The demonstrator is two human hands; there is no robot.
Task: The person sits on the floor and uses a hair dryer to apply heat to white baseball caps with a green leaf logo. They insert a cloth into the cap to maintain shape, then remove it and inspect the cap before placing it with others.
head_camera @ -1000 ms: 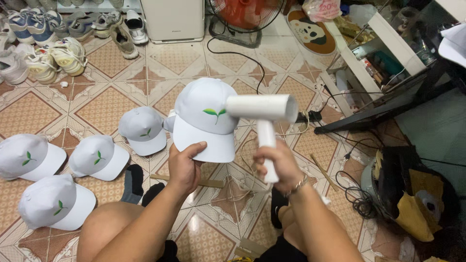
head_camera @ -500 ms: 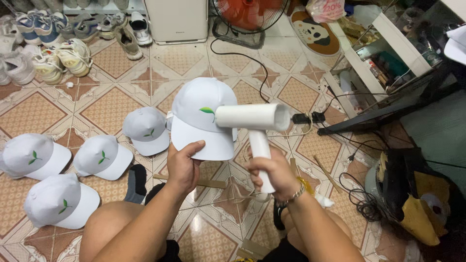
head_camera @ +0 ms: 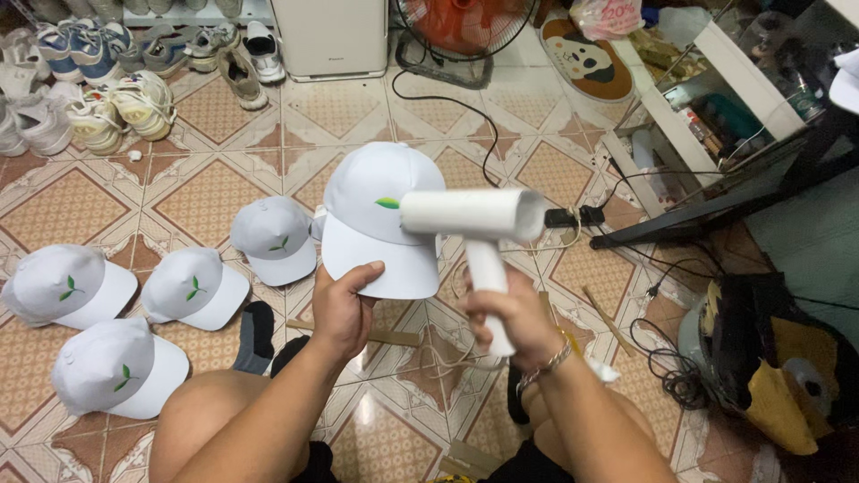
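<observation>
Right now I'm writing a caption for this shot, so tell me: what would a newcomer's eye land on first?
Centre frame, the left hand holds up a white cap with a green leaf mark by its brim, while the right hand points a white hair dryer at it. Four matching caps lie on the patterned tile floor to the left, with shoes lined along the top edge.

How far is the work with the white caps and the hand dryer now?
Set down: four white caps with green leaf marks lie on the tiled floor, such as one by the knee; whether they are finished cannot be told. In hand: the left hand holds a fifth white cap by its brim, and the right hand aims a white handheld dryer at it. No untreated pile shows.
</observation>
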